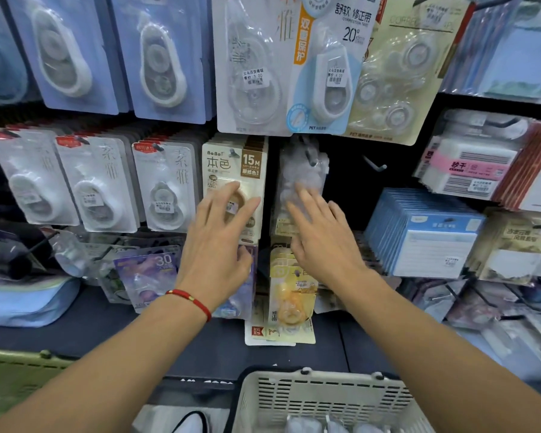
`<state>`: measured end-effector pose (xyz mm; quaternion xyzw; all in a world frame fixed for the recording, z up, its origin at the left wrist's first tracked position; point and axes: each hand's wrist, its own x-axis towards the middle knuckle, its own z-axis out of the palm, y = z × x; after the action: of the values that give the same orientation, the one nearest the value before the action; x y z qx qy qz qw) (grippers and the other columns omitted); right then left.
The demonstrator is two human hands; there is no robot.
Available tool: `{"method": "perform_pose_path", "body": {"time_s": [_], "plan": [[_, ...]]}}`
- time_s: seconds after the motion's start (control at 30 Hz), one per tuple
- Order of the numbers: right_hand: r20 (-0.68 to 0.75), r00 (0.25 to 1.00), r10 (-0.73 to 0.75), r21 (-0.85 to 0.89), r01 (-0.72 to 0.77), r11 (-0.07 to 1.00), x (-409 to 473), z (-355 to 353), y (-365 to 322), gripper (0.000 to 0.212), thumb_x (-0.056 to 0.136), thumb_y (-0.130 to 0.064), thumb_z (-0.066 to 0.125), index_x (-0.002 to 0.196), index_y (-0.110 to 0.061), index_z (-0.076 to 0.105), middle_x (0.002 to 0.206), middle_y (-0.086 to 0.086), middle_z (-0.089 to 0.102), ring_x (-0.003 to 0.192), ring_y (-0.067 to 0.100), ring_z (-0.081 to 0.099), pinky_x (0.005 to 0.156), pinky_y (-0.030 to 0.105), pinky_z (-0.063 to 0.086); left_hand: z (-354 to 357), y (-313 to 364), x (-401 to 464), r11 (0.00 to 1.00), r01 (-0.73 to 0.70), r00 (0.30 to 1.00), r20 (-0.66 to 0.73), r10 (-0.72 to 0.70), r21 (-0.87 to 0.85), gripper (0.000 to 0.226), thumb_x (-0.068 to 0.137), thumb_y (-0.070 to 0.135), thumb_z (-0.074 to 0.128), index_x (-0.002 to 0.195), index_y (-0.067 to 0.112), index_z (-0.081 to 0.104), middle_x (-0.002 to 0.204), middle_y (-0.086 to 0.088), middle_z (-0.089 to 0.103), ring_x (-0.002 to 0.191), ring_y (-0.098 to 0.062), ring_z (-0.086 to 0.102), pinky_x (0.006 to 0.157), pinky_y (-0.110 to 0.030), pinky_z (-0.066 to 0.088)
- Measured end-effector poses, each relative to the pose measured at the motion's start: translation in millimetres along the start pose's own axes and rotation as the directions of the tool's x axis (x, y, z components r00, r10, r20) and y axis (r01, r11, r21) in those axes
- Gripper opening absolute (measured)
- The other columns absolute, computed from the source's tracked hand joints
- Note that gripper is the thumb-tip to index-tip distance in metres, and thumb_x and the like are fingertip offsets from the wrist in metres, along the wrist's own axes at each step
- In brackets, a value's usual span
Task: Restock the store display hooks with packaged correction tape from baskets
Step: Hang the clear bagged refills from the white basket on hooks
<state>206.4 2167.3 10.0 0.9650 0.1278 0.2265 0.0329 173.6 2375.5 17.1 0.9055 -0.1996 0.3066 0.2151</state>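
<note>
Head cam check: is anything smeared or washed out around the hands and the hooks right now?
Head view: the clear plastic packet on the middle hook is motion-blurred, as are the right hand fingertips on it; the left hand is softly blurred over the beige 15M correction tape card; glare streaks the upper blister packs; wide-angle distortion bends the shelf edges; the white slotted plastic basket is fairly sharp.

a dark display wall (350, 170) with metal hooks (376, 165) carries rows of hanging carded correction tape packs (166, 185). below it, a dark blue shelf ledge (85, 326) holds a pale blue soft pouch (25, 301).
</note>
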Motion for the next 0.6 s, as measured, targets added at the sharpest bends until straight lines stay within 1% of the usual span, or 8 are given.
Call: {"method": "perform_pose_path", "body": {"time_s": [0.13,0.2,0.27,0.37,0.43,0.47,0.53,0.6], "plan": [[0.063,0.994,0.089,-0.074,-0.084,0.994,37,22,9,0.079,0.099,-0.031,0.056,0.167,-0.022,0.016,0.177,0.004,-0.004,0.163,0.027,0.001,0.128,0.053,0.019,2,-5,-5,0.999,-0.025,0.999,0.035,0.024,0.022,0.083,0.075,-0.005,0.070,0.153,0.015,0.050,0.166,-0.015,0.029,0.154,-0.039,0.024,0.125,-0.050,0.029],[0.092,0.988,0.121,-0.078,-0.114,0.990,51,32,12,0.086,0.098,-0.032,0.058,0.168,-0.022,0.009,0.176,0.004,-0.007,0.163,0.028,0.003,0.127,0.054,0.022,3,-9,-6,0.999,-0.033,0.998,0.052,0.032,0.019,0.085,0.076,-0.004,0.069,0.155,0.016,0.047,0.170,-0.012,0.024,0.157,-0.037,0.019,0.126,-0.049,0.028],[0.116,0.984,0.138,-0.063,-0.131,0.989,61,39,16,0.090,0.096,-0.030,0.060,0.168,-0.025,0.005,0.176,0.002,-0.012,0.162,0.029,0.006,0.125,0.056,0.026,4,-14,-7,0.999,-0.053,0.997,0.064,0.052,0.011,0.086,0.076,-0.004,0.069,0.156,0.016,0.045,0.171,-0.010,0.020,0.159,-0.035,0.016,0.128,-0.047,0.024],[0.157,0.980,0.120,-0.023,-0.118,0.993,71,42,23,0.094,0.095,-0.025,0.061,0.167,-0.028,0.000,0.176,0.000,-0.015,0.159,0.032,0.021,0.117,0.052,0.040,6,-22,-7,0.997,-0.081,0.994,0.078,0.081,-0.002,0.090,0.075,-0.004,0.070,0.158,0.016,0.043,0.173,-0.009,0.017,0.160,-0.032,0.013,0.129,-0.038,0.016],[0.196,0.975,0.101,0.014,-0.106,0.994,71,38,24,0.094,0.096,-0.024,0.061,0.167,-0.030,0.000,0.175,-0.002,-0.015,0.157,0.033,0.026,0.111,0.051,0.047,6,-26,-8,0.996,-0.092,0.993,0.075,0.093,-0.015,0.090,0.076,-0.005,0.069,0.159,0.017,0.041,0.174,-0.006,0.014,0.161,-0.029,0.010,0.128,-0.035,0.015],[0.204,0.974,0.100,0.021,-0.106,0.994,68,35,24,0.091,0.096,-0.025,0.060,0.167,-0.029,0.004,0.176,-0.001,-0.010,0.155,0.034,0.029,0.109,0.052,0.049,6,-26,-9,0.995,-0.095,0.992,0.075,0.097,-0.020,0.090,0.076,-0.006,0.068,0.159,0.018,0.041,0.174,-0.005,0.013,0.161,-0.028,0.009,0.127,-0.034,0.015],[0.179,0.979,0.101,0.041,-0.110,0.993,51,29,22,0.079,0.097,-0.025,0.058,0.166,-0.022,0.019,0.176,0.006,0.008,0.149,0.035,0.037,0.103,0.052,0.050,5,-25,-13,0.996,-0.090,0.994,0.064,0.091,-0.018,0.088,0.077,-0.007,0.067,0.158,0.017,0.042,0.174,-0.006,0.015,0.160,-0.030,0.013,0.127,-0.037,0.020],[0.136,0.986,0.098,0.125,-0.115,0.985,21,23,21,0.065,0.098,-0.022,0.054,0.160,-0.014,0.034,0.170,0.010,0.027,0.142,0.035,0.045,0.102,0.051,0.052,2,-22,-19,0.996,-0.084,0.995,0.048,0.085,-0.017,0.081,0.077,-0.007,0.067,0.153,0.014,0.048,0.170,-0.010,0.025,0.154,-0.036,0.026,0.124,-0.048,0.033]]}}
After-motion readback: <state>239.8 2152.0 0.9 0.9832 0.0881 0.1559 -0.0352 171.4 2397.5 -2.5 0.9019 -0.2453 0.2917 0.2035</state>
